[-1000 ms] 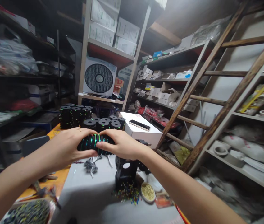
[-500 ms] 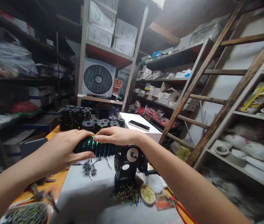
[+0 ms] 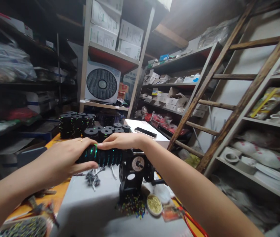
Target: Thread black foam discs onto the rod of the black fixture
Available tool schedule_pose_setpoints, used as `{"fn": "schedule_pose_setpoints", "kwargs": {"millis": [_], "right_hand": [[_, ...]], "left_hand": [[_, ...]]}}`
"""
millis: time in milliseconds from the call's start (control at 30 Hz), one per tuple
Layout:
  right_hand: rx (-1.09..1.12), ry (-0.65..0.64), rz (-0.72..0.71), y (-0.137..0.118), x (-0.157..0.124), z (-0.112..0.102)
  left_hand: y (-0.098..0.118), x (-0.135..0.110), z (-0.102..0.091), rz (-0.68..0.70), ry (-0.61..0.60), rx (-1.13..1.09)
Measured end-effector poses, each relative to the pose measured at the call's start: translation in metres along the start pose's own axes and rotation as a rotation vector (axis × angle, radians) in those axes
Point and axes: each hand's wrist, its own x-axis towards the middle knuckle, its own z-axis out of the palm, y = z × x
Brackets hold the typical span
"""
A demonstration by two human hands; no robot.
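A black grooved foam roll (image 3: 110, 157), with thin green lines glinting around it, lies level in front of me. My left hand (image 3: 72, 153) is wrapped around its left end, thumb below and fingers over the top. Over its upper side curls my right hand (image 3: 120, 141), its fingertips meeting those of my left hand; some fingers are hidden behind the roll. The right end of the roll meets a black hand-cranked winding machine (image 3: 130, 187) with a round dial (image 3: 138, 163) on its face.
Several upright black rolls (image 3: 77, 125) stand behind my hands. A phone (image 3: 145, 132) lies on a white box (image 3: 163, 142). Near the machine are colourful beads (image 3: 133, 205), a dish of gold bits (image 3: 154, 204) and red-handled pliers (image 3: 194, 223). A wooden ladder (image 3: 222, 77) leans at right.
The view has shifted slightly. Both hands keep their places on the roll, and the green glints on it look different, with fewer showing on its right part.
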Motion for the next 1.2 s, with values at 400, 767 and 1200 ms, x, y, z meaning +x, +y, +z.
{"fn": "schedule_pose_setpoints", "kwargs": {"millis": [400, 767, 1200], "right_hand": [[-0.09, 0.098, 0.028, 0.001, -0.022, 0.003], [-0.017, 0.014, 0.059, 0.014, -0.014, -0.003], [-0.124, 0.195, -0.038, -0.004, -0.018, 0.016]], "left_hand": [[0.007, 0.002, -0.003, 0.011, 0.009, -0.041], [0.004, 0.002, -0.002, 0.038, 0.014, -0.038], [0.003, -0.001, -0.005, 0.016, -0.009, -0.074]]}}
